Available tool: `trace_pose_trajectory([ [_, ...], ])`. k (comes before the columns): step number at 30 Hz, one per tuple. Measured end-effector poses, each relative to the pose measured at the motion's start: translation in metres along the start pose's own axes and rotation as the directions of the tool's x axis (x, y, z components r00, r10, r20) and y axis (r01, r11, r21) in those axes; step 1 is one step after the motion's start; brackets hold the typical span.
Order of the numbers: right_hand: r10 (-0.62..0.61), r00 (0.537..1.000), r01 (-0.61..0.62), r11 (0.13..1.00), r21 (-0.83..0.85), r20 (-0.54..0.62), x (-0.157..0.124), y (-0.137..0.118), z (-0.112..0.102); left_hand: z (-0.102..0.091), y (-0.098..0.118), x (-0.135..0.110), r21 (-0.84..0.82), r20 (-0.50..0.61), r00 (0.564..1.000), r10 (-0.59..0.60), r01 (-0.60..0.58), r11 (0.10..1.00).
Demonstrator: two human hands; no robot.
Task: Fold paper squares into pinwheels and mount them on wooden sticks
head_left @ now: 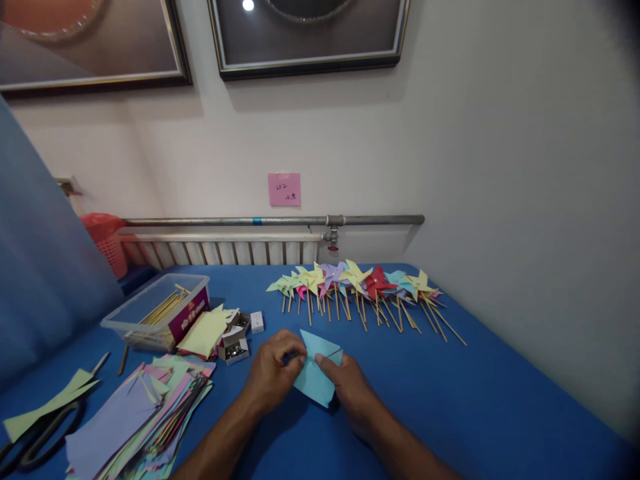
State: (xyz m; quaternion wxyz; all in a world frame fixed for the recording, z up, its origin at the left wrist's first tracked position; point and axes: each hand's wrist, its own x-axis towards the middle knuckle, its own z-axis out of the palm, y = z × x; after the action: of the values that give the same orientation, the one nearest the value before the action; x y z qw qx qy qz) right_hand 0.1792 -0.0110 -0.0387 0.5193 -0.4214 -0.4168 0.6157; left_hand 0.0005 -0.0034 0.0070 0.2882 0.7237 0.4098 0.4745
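A light blue sheet of paper (316, 385) is held between my two hands above the blue table. Slits run in from its corners, and one point sticks up at the top. My left hand (276, 368) is closed in a pinch at the paper's left edge; whether it also grips something small is hidden. My right hand (353, 390) grips the paper from the right, thumb pressed near its middle and fingers behind it. Just left of my left hand stand small open boxes of metal pins (235, 349). Beyond my hands lies a row of finished paper pinwheels (354, 277) on wooden sticks.
At left, a clear plastic box (150, 339) holds wooden sticks. Yellow paper squares (207, 333) lie beside it, with a stack of coloured paper (113, 423) nearer. Scissors (53, 433) lie under green paper strips. A white box (257, 322) stands behind the pins. A radiator (225, 252) lines the wall.
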Motion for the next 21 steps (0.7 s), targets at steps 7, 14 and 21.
trace_pose_trajectory([
  [7, 0.004, 1.000, -0.004, 1.000, 0.006, 0.005, -0.002, -0.003, 0.002, 0.001, -0.001, -0.005, 0.112, 0.092, 0.995, 0.035, -0.046, 0.993],
  [14, 0.013, 1.000, -0.013, 1.000, 0.006, 0.000, 0.000, -0.002, 0.002, 0.001, 0.000, -0.005, 0.259, 0.145, 0.981, 0.127, -0.161, 0.952],
  [21, -0.004, 1.000, 0.004, 1.000, -0.006, 0.031, 0.000, -0.001, -0.001, 0.002, -0.009, -0.007, 0.395, 0.162, 0.942, 0.293, -0.334, 0.856],
])
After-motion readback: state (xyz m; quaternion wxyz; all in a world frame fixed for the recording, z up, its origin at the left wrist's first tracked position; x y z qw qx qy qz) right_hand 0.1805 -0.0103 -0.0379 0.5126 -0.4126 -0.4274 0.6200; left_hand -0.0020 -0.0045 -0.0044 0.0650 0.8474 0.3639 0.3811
